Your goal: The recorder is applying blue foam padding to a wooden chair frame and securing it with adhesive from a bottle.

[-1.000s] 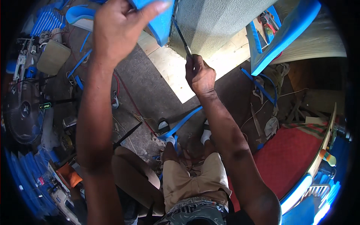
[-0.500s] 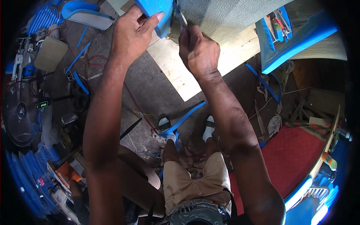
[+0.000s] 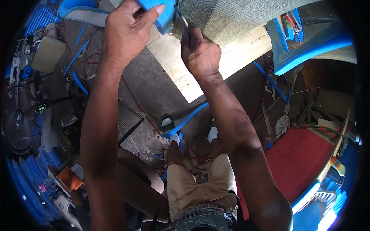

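At the top of the view my left hand [image 3: 125, 38] grips the edge of a blue foam piece [image 3: 166, 21], with the thumb lying along its face. Right beside it, my right hand [image 3: 201, 56] is closed round a slim knife [image 3: 183, 17]. Its thin blade points up along the gap between the blue foam and a grey textured sheet [image 3: 227, 19]. The handle is mostly hidden in my fingers, and the tip lies close to the foam; I cannot tell whether it touches. Beneath both hands is a pale wooden board [image 3: 173, 63].
A curved blue-edged foam piece [image 3: 308, 54] juts in at the right, near some hand tools [image 3: 291, 25]. Blue strips [image 3: 189, 117] and a red cord [image 3: 135, 98] litter the floor by my feet. A fan [image 3: 19, 119] stands left; a red cloth [image 3: 296, 161] covers a surface at right.
Both hands have shifted slightly left in the picture, the left hand more. The curved foam piece at the right appears farther right. Each hand keeps its hold.
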`<state>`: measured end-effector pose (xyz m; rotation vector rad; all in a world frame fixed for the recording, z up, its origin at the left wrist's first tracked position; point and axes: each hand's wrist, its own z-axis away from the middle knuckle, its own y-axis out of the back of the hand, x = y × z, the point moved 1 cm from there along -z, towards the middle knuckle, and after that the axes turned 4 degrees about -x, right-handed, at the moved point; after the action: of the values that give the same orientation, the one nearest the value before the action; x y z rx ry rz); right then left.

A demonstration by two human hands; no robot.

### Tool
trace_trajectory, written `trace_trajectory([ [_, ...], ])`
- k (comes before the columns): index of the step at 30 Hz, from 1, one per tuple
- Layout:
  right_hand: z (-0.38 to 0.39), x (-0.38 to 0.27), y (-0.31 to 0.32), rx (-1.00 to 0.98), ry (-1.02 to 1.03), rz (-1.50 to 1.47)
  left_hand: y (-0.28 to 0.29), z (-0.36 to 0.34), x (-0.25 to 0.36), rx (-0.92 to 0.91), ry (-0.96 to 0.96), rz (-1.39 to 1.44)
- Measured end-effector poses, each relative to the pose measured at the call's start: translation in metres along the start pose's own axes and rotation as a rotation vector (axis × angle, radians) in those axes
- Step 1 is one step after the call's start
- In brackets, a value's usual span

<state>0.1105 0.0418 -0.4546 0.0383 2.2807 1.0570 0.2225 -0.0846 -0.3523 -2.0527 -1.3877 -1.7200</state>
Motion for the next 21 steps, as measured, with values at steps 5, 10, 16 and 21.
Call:
trace_trajectory([
  [5,0.058,0.037,-0.007,-0.147,-0.095,0.022,-0.007,-0.002,-0.007,-0.001,-0.042,0.039],
  [10,0.058,0.033,-0.009,-0.148,-0.102,-0.003,-0.025,0.012,-0.043,-0.025,0.054,0.079],
  [16,0.025,0.022,-0.021,-0.098,-0.055,-0.020,-0.028,0.013,-0.063,-0.017,0.050,0.012],
  [21,0.025,0.022,-0.030,-0.161,-0.092,0.013,-0.023,0.011,-0.063,-0.037,0.070,-0.018],
])
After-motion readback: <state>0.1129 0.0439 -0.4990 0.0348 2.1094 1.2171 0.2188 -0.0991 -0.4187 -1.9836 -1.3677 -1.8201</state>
